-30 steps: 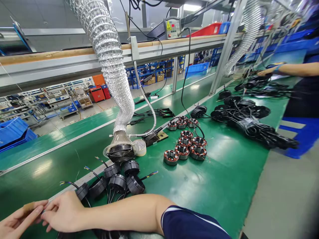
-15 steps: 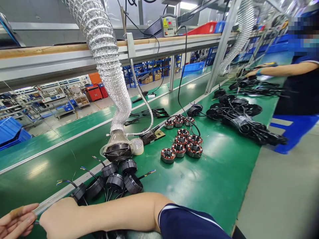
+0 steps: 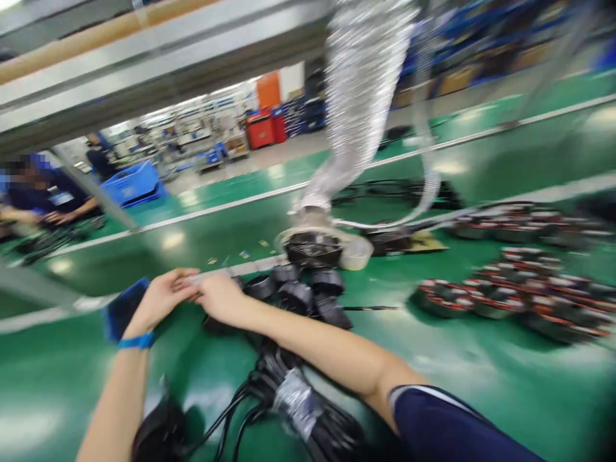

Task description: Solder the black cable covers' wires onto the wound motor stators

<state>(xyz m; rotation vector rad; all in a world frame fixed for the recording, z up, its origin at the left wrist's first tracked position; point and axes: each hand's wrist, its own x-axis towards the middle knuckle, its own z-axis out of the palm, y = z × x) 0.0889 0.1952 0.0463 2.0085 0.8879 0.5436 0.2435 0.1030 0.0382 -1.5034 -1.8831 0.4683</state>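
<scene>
Over the back edge of the green bench (image 3: 433,378), my left hand (image 3: 166,294) and my right hand (image 3: 220,296) meet with fingertips pinched together. Whatever is between them is too small and blurred to name. Beside and partly behind my right hand stand several black round housings (image 3: 294,296) with short wire ends, one pointing right. Below my right forearm lies a bundle of black cables (image 3: 332,427) wrapped in clear plastic. A black round part (image 3: 161,427) with a cable rests near my left forearm. A dark blue tray (image 3: 115,321) sits behind my left wrist.
A silvery flexible duct (image 3: 360,83) hangs down to a black-grilled hood (image 3: 312,249) behind the housings. Several copper-wound stators (image 3: 445,298) are grouped at the right. Across the bench are a blue bin (image 3: 132,183) and a person (image 3: 48,192) at work.
The view has swung left, so duct, housings and stators now appear further right. Both my hands remain together at their fingertips. The co-worker at the right has left the view.
</scene>
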